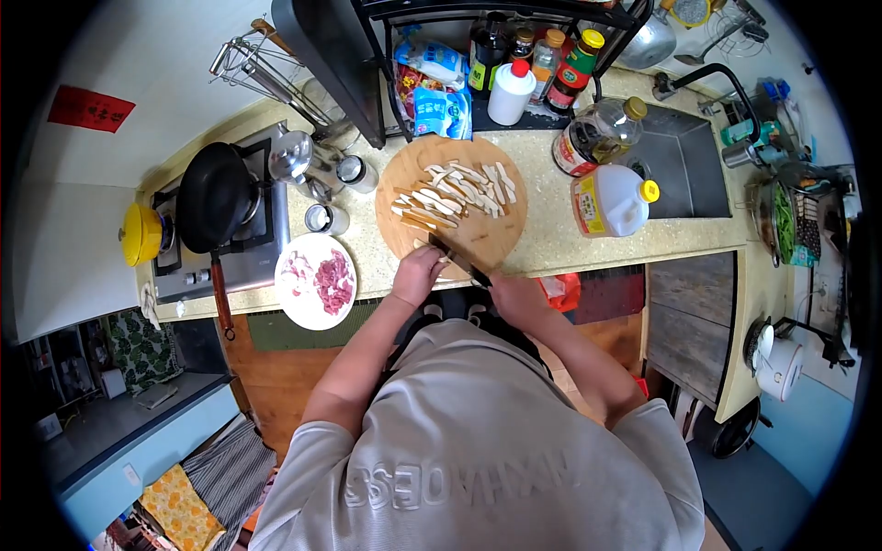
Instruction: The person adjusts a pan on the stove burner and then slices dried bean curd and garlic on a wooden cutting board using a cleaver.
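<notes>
A round wooden cutting board (510,234) lies on the counter, with pale strips of sliced food (459,195) spread over its upper half. My right hand (514,299) is closed around the handle of a dark knife (459,261) at the board's near edge. The blade points up and to the left. My left hand (420,273) has its fingers bent together beside the blade, on a small pale piece at the board's lower edge. Most of that piece is hidden by the fingers. A white plate (289,309) with two heaps of sliced meat (333,281) sits left of the board.
A black pan (209,195) rests on the stove (268,275) at the left. Small jars (356,174) stand between stove and board. Two large jugs (611,204) are right of the board, before the sink (684,170). Behind, a black rack (450,7) holds several bottles and bags.
</notes>
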Motion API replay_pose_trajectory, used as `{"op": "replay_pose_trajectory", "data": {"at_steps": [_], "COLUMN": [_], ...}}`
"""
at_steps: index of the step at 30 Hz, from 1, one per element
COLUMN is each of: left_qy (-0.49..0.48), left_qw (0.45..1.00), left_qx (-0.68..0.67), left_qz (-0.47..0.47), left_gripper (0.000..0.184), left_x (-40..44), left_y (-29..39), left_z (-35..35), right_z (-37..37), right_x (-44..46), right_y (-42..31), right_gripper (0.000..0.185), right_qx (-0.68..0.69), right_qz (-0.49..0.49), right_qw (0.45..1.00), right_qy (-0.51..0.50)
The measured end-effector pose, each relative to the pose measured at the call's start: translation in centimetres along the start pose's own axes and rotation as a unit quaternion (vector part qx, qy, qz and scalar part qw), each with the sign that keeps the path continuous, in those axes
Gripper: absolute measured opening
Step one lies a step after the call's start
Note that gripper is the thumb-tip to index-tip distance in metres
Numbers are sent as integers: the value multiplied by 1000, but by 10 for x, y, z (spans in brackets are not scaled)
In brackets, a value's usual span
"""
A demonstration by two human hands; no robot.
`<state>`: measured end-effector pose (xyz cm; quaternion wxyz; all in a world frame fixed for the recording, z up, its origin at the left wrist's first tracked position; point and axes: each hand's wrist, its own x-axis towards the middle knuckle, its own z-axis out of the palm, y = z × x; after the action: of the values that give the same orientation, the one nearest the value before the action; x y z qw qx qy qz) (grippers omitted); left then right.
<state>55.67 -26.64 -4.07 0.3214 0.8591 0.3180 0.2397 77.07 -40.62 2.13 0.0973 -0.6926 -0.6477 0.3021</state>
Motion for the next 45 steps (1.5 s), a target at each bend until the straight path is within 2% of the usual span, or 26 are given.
{"op": "replay_pose_trajectory", "data": {"at_steps": [8, 11, 14, 21, 24, 30, 33, 41, 45], "left_qy": [-17, 0, 42, 73, 63, 23, -6, 61, 42], "left_qw": [1000, 1000, 998, 997, 998, 999, 1000, 998, 999], "left_qx": [-11, 8, -29, 15, 17, 26, 26, 23, 27], "left_qz": [11, -8, -47, 33, 15, 37, 7, 16, 7], "left_gripper": [18, 17, 16, 13, 15, 15, 15, 14, 15], "left_x": [1, -5, -7, -8, -12, -7, -6, -10, -12], "left_y": [-4, -2, 13, 1, -5, -13, -10, 4, 0], "left_z": [1, 5, 3, 9, 8, 1, -2, 1, 4], "right_z": [9, 19, 20, 3, -5, -1, 1, 25, 13], "right_x": [10, 14, 11, 2, -1, 0, 5, 18, 14], "right_y": [4, 8, 11, 8, 0, -2, -3, -7, -3], "right_gripper": [15, 15, 16, 14, 13, 11, 9, 9, 10], "right_qx": [11, 10, -7, -30, -35, -17, -36, -73, -78], "right_qz": [-25, -18, -3, 1, 16, -12, -35, -9, 0], "right_qw": [1000, 1000, 1000, 999, 999, 1000, 999, 997, 997], "right_qy": [-2, 8, 16, 9, -6, -4, -3, 32, 19]}}
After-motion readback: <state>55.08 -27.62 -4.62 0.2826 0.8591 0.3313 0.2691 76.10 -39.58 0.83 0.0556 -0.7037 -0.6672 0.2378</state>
